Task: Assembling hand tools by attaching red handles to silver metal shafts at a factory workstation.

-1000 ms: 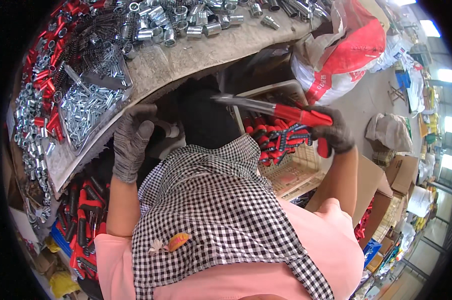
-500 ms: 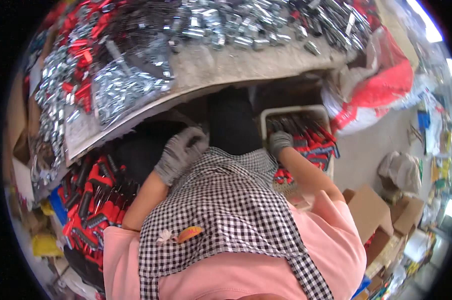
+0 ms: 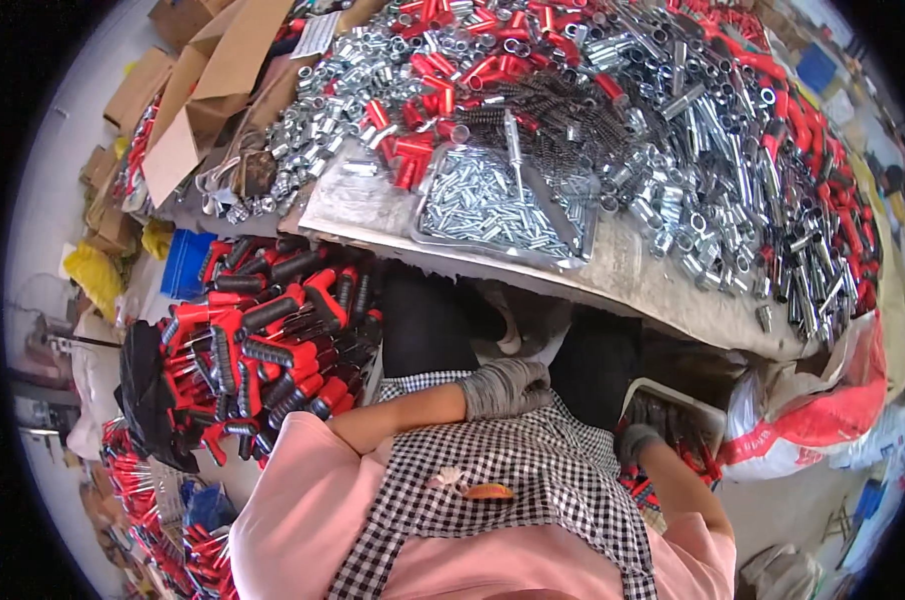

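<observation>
My left hand (image 3: 508, 388), in a grey glove, rests curled on the black-and-white checked apron (image 3: 533, 470) over my lap, and nothing shows in it. Lower to the right, my gloved right hand (image 3: 638, 440) reaches down into a white-rimmed box (image 3: 685, 398) of red-and-black handled tools under the table edge. Its fingers are half hidden among the tools, so a grip cannot be made out. A metal tray (image 3: 428, 232) of small silver pins sits on the table straight ahead of me.
The worktable (image 3: 373, 205) carries heaps of metal sleeves, dark springs and red caps. A pile of red-and-black handles (image 3: 263, 340) lies at my left, next to a blue crate (image 3: 188, 265). Cardboard boxes (image 3: 203, 90) stand far left. A red-and-white sack (image 3: 823, 420) sits right.
My right hand held a long red-handled tool up a second ago; it has dropped into the box at my right. My left hand came down onto the apron. The view tilted up over the table.
</observation>
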Motion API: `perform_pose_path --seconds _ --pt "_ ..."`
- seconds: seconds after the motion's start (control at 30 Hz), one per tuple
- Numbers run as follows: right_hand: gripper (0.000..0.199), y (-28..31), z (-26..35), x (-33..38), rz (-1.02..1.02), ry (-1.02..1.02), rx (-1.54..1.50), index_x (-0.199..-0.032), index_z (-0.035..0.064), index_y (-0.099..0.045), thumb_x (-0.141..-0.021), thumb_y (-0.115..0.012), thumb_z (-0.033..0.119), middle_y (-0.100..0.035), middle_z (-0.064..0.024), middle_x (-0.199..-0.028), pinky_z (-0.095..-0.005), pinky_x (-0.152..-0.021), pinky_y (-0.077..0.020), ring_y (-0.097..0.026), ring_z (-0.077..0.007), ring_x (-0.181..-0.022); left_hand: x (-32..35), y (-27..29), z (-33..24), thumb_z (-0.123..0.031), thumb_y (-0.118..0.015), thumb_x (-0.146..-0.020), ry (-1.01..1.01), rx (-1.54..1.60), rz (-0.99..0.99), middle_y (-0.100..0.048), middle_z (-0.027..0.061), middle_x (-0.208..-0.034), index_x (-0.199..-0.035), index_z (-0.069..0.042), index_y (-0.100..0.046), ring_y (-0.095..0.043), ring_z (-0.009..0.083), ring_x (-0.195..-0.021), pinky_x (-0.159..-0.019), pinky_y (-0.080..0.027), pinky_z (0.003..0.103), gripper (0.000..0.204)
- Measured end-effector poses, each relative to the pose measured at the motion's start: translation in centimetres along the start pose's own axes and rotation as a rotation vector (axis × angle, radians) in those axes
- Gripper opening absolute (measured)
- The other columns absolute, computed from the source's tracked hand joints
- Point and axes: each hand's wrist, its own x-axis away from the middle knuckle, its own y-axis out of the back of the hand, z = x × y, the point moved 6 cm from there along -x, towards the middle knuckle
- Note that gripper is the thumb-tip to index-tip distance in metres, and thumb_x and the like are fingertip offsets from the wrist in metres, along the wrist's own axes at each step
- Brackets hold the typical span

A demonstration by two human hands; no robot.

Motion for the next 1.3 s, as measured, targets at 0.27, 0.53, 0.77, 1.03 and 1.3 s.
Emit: perform_pose_path --seconds 0.27,0.53,0.77,1.03,1.3 --pt "0.054 2.4 5.4 6.5 -0.676 -0.031 0.385 -0.125 0.0054 -0.049 -0.080 -0.058 0.034 -0.049 -0.0221 -0.127 -0.0446 -0.098 -0.0379 -0.049 -0.0315 -0.117 1.1 7.4 0.6 -0.036 -0.062 -0.083 -0.112 0.122 -0.331 -0.063 0.0133 -0.085 -0.094 -0.005 -0.061 -0.062 0.0318 -0.081 -0.077 -0.049 0.038 0.033" --pt "0.050 10.5 4.3 11.2 -0.710 -0.030 -0.183 -0.122 0.0120 -0.055 -0.080 -0.056 0.040 -0.057 -0.0221 -0.119 -0.0487 -0.100 -0.0364 -0.049 -0.0410 -0.114 -4.5 28.4 1.2 -0.044 -0.062 -0.082 0.363 -0.201 -0.875 -0.063 0.0239 -0.103 -0.121 0.003 -0.045 -0.062 0.0374 -0.097 -0.085 -0.048 0.044 0.063" --pt "0.034 19.9 15.1 21.5 -1.512 0.518 -0.207 -0.100 0.0065 -0.063 -0.066 -0.069 0.008 -0.063 -0.0169 -0.097 -0.0443 -0.082 -0.0490 -0.059 -0.0360 -0.092 -8.1 29.8 6.1 -0.026 -0.067 -0.074 0.402 -0.102 -0.943 -0.064 0.0236 -0.102 -0.110 0.001 -0.057 -0.063 0.0375 -0.094 -0.083 -0.050 0.043 0.046" --pt "0.070 30.1 19.6 21.8 -1.675 0.929 -0.663 -0.137 -0.0008 -0.035 -0.085 -0.065 0.035 -0.050 -0.0184 -0.129 -0.0372 -0.099 -0.0392 -0.048 -0.0276 -0.120 3.7 23.4 -6.3 -0.016 -0.072 -0.074 -0.241 0.168 -0.961 -0.064 0.0144 -0.091 -0.107 -0.002 -0.063 -0.063 0.0254 -0.087 -0.079 -0.050 0.034 0.036" --pt "0.043 28.9 24.4 20.0 -1.059 1.247 -1.504 -0.126 0.0057 -0.045 -0.094 -0.055 0.032 -0.049 0.0047 -0.082 -0.0201 -0.053 -0.0362 -0.043 -0.0051 -0.064 5.0 18.4 -8.2 -0.001 -0.064 -0.079 -0.580 0.872 -0.676 -0.057 0.0045 -0.098 -0.110 -0.006 -0.056 -0.054 0.0129 -0.089 -0.081 -0.046 0.029 0.033"
